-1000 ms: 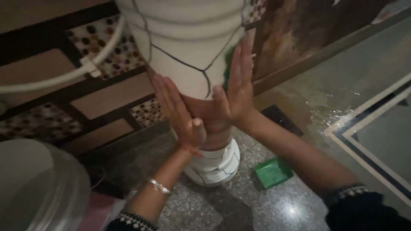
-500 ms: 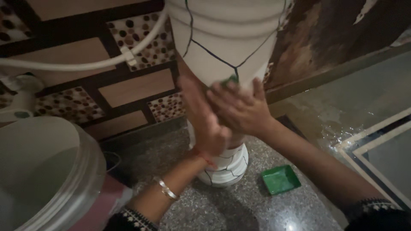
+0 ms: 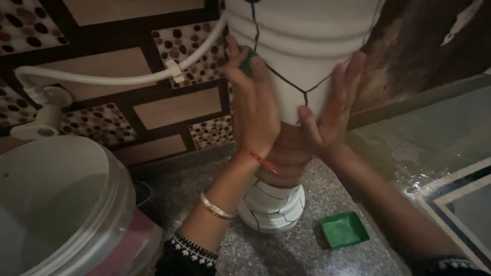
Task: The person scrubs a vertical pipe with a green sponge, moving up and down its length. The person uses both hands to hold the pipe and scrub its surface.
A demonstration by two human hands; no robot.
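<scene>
Fingers [image 3: 244,76] of the left hand [image 3: 253,110] lie bent against the left flank of the white pedestal [image 3: 302,46], pressing a small green scrub pad [image 3: 248,60] to its surface; only a corner of the pad shows between the fingertips. Right hand [image 3: 330,115] is spread flat, fingers extended and together, palm against the right flank of the same pedestal, holding nothing. Both hands bracket the column where it narrows, above a brown band [image 3: 286,153].

Pedestal is white ceramic with thin dark lines across it like cracks, flaring wide at the top and again at its rounded foot [image 3: 273,209], which stands on a speckled grey stone floor [image 3: 286,253]. Left wrist carries a red thread [image 3: 263,161] and a metal bangle [image 3: 217,207]; both sleeves are dark with a pale patterned cuff.

A green square dish [image 3: 344,230] lies on the floor just right of the foot, apart from it. A large pale bucket [image 3: 61,204] stands at lower left. A white hose [image 3: 117,79] runs along the tiled wall behind, from a white tap [image 3: 43,120] toward the pedestal. Floor to the right shows wet glints.
</scene>
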